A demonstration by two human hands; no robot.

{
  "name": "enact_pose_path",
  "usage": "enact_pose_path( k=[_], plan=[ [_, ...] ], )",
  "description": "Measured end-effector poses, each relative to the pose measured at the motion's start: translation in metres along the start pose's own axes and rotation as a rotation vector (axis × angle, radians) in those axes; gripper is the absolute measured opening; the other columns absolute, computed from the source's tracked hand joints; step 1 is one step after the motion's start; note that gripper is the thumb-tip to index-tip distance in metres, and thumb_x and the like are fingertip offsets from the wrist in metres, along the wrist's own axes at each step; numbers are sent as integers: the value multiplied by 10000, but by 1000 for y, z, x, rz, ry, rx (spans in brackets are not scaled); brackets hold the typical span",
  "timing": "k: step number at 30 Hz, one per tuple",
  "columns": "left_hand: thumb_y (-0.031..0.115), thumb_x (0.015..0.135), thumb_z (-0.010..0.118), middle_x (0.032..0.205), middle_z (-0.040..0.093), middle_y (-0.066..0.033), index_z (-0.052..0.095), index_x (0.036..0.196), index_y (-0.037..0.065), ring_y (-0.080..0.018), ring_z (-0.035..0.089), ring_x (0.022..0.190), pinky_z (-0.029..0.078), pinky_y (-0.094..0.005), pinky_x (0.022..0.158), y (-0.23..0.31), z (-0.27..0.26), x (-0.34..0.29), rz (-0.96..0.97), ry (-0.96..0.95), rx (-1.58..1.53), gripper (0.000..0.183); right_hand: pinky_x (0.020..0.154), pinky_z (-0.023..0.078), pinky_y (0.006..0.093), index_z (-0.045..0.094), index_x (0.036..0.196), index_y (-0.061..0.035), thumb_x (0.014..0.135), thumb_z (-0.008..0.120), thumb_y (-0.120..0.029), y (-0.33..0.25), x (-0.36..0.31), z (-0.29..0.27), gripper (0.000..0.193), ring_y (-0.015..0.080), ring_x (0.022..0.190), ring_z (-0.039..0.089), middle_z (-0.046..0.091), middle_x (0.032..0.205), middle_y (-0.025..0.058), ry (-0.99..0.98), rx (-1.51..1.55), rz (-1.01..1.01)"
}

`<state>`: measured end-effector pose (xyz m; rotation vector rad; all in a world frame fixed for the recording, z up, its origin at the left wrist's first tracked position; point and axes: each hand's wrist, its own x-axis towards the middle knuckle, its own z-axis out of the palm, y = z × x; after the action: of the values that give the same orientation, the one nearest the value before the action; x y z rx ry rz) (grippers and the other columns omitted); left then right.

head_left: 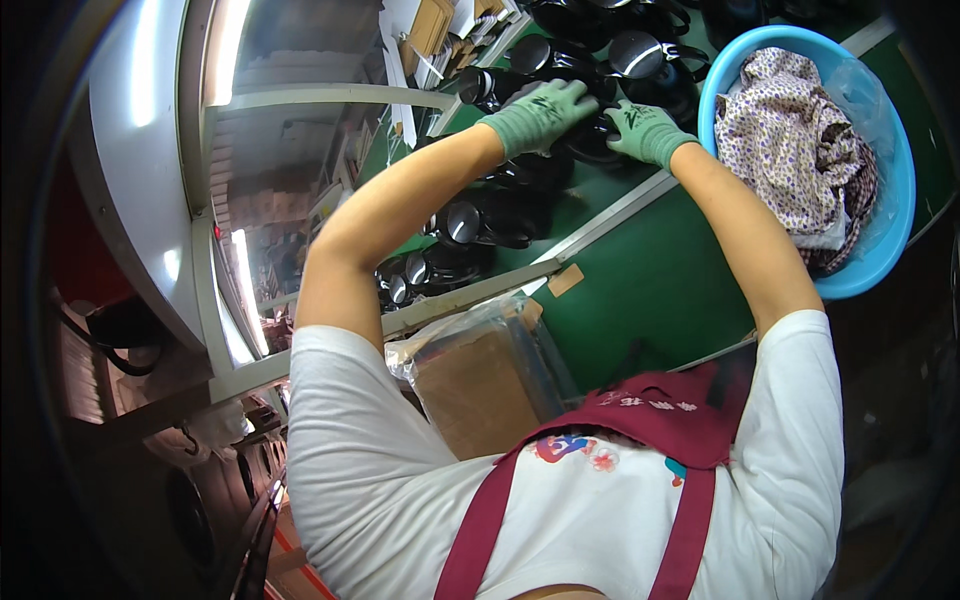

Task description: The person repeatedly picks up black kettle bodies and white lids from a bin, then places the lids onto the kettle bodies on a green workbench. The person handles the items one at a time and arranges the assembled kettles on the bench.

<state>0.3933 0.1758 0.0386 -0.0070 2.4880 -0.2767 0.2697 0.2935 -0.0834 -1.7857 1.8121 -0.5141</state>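
Both my hands wear green knitted gloves and are together over a group of glossy black rounded pieces with handle-like parts. My left hand (545, 115) has its fingers closed over one side of a glossy black piece (592, 143). On the other side of that piece is my right hand (645, 132), its fingers curled against it and mostly hidden. More glossy black pieces (638, 55) stand just beyond my hands. Others (478, 222) lie to the left, below my left forearm. Whether these are mugs or pots I cannot tell.
A light blue basin (712, 120) with patterned cloth (785, 130) and clear plastic stands beside my right forearm. The green tabletop (625, 270) has a metal strip (610, 220) across it. A plastic-wrapped cardboard box (475, 385) is near my body. A metal frame (340, 95) rises at left.
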Motion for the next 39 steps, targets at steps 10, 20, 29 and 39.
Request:
enact_pose_path(
  k=[10,20,29,39],
  plan=[
    [358,612,893,1414,428,-193,334,1484,148,-395,443,1294,377,-482,1089,-23,21,-63,-678,292,-416,1058,904,496,490,515,1201,-77,801,712,-354,-27,-17,33,525,355,1159,557,455,1372,169,341,17,324],
    [551,522,858,1399,445,-279,432,1426,120,-425,510,1250,435,-461,1057,-45,103,-100,-892,-15,-757,1089,986,453,484,483,1254,-46,834,657,-362,-121,36,125,554,389,1193,520,416,1411,213,270,311,127],
    [730,590,756,1242,592,-284,542,1266,-15,-370,611,1141,492,-440,955,24,60,-95,-1163,-126,-716,1029,879,526,463,567,1131,-110,856,665,-413,-113,-19,122,420,341,1103,598,441,1416,217,112,177,124],
    [560,641,823,1190,656,-188,582,1262,34,-313,631,1114,482,-390,983,27,66,-111,-1027,148,-863,849,881,526,459,571,1124,-110,840,682,-420,-106,-19,126,435,341,1101,594,431,1426,227,127,177,119]
  ],
)
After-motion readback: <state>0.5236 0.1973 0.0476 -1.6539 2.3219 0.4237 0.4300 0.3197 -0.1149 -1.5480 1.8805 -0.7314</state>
